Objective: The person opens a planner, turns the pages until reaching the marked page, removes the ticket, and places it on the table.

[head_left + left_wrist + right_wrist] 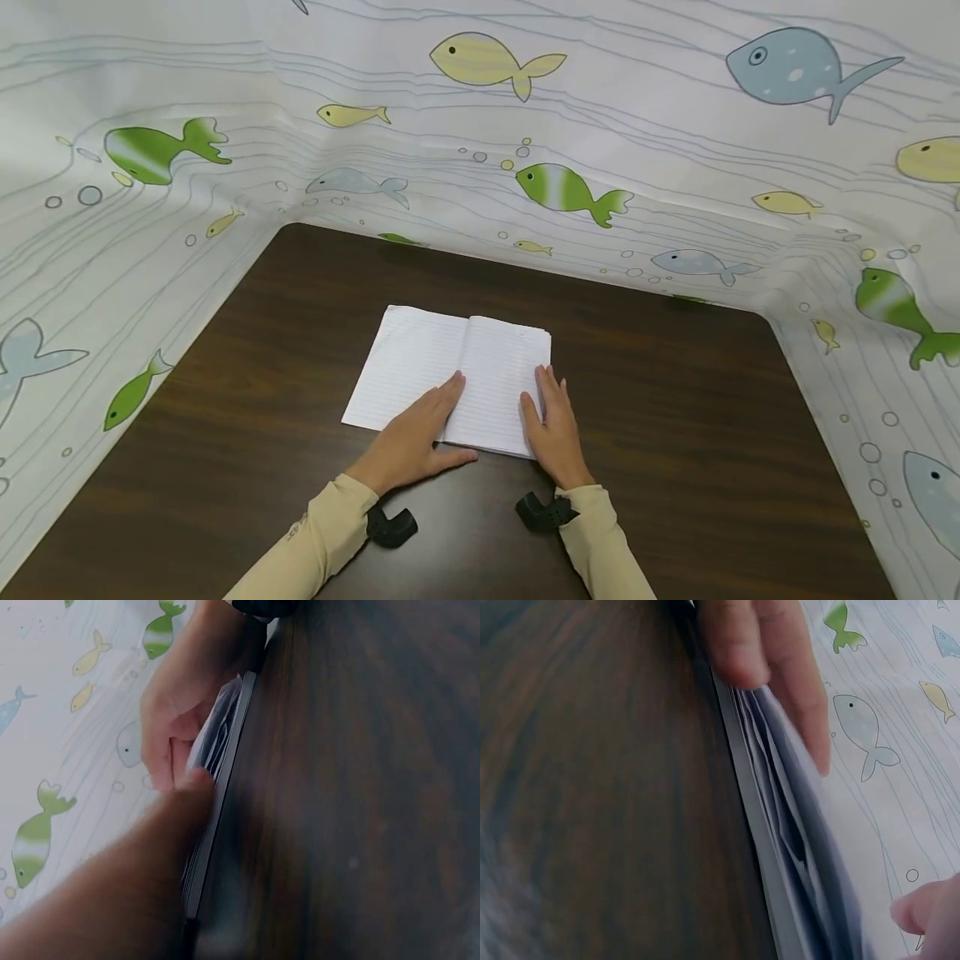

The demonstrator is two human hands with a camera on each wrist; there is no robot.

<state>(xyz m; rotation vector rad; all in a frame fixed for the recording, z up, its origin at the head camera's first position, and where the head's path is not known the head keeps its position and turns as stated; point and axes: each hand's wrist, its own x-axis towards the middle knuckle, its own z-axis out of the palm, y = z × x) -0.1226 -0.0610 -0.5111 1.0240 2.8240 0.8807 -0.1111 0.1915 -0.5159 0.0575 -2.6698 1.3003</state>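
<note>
An open notebook (498, 375) with blank lined pages lies flat on the dark table, its spine running away from me. My left hand (416, 433) rests across the lower part near the center fold, fingers straight, thumb stretched out along the near edge. On the right page, by its outer edge, lies my right hand (555, 429) with straight fingers and the thumb on the paper. In the right wrist view, the notebook's page edges (780, 802) show slightly fanned above a thin cover, with the left hand (772, 660) at the far end.
The dark wood table (675, 433) spreads around the notebook. A white sheet (660, 150) printed with fish stands as walls along the back and both sides. A black wrist mount (392, 527) sits at the left cuff, another mount (546, 511) at the right.
</note>
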